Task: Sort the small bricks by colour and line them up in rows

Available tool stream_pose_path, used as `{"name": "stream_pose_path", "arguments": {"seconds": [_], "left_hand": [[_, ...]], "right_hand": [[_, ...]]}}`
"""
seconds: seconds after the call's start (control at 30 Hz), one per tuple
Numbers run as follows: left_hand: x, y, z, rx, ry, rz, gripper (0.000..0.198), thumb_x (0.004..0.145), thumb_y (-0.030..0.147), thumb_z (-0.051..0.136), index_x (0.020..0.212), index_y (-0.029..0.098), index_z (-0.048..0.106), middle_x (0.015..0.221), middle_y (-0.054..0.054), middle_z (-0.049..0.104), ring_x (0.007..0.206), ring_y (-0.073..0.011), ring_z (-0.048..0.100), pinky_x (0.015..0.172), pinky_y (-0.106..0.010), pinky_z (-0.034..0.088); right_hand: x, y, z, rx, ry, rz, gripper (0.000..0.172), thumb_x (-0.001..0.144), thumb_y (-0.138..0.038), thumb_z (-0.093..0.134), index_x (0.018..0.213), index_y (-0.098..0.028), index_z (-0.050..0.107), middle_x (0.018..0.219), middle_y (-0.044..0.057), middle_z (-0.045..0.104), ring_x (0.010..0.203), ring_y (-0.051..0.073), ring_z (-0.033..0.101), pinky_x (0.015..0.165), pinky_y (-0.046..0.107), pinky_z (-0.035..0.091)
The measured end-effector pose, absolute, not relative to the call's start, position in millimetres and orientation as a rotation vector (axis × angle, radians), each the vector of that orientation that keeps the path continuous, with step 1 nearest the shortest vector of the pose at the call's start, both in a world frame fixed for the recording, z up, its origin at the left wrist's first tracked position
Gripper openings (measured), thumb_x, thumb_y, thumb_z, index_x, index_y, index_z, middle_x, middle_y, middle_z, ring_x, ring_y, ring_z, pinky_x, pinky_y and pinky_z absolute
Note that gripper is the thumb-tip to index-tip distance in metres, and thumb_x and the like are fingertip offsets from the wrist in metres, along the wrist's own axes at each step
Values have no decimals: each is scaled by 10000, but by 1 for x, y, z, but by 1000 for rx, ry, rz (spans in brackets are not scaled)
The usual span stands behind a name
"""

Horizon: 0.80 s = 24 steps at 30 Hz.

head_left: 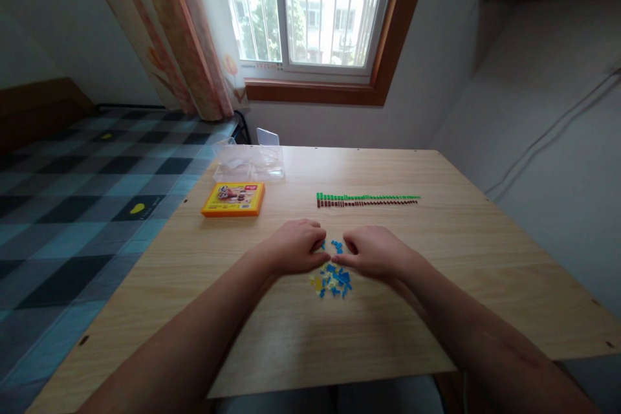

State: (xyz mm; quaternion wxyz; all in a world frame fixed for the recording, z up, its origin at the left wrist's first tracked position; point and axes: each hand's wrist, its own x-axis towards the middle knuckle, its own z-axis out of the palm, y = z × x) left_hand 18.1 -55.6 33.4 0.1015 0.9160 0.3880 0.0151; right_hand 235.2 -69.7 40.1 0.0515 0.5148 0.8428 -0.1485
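Both hands are over the middle of the table, fingers curled and thumb tips almost meeting. My left hand (298, 247) is closed, and a bit of blue shows at its fingers. My right hand (372, 251) is closed too; anything in its fingers is hidden. Just below the thumbs lies a loose pile of small blue pieces (344, 278) and yellow pieces (318, 283), mixed together. A few separate blue pieces (336, 246) lie between the two hands. Beyond them run a row of small green pieces (359, 197) and a row of dark red pieces (359, 203), side by side.
On the wooden table (184, 297), a yellow-orange box (233, 199) with a printed lid lies at the left. Behind it stands a clear plastic case (250, 162) with its lid raised. A bed with a checked cover (63, 207) adjoins the left side; a window (315, 13) is ahead.
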Motion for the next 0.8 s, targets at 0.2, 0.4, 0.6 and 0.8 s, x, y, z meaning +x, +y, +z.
{"name": "stream_pose_path", "arguments": {"seconds": [0.2, 0.4, 0.6, 0.8], "left_hand": [[21, -57, 32, 2693, 1190, 60, 293, 872, 472, 583, 789, 195, 622, 867, -64, 653, 797, -217, 603, 665, -329, 414], [22, -56, 32, 2684, 1199, 67, 300, 869, 481, 584, 776, 196, 605, 858, -59, 642, 770, -212, 592, 650, -322, 401], [20, -58, 34, 2683, 1201, 66, 283, 874, 461, 570, 776, 197, 600, 864, -56, 635, 761, -199, 576, 648, -317, 397], [22, -59, 34, 2680, 1222, 62, 318, 861, 500, 599, 762, 198, 585, 856, -46, 630, 761, -199, 578, 636, -315, 385]], "right_hand": [[236, -70, 42, 1571, 2565, -464, 482, 898, -651, 538, 823, -200, 689, 819, 77, 716, 704, 191, 574, 582, 290, 262], [239, -69, 43, 1546, 2581, -500, 510, 890, -687, 522, 814, -204, 670, 806, 64, 711, 682, 182, 559, 566, 292, 250], [236, -72, 43, 1563, 2591, -479, 498, 877, -680, 542, 810, -202, 665, 798, 66, 707, 679, 182, 560, 562, 295, 238], [242, -68, 41, 1541, 2602, -528, 426, 851, -630, 601, 808, -210, 656, 788, 41, 700, 661, 167, 529, 555, 286, 240]]}}
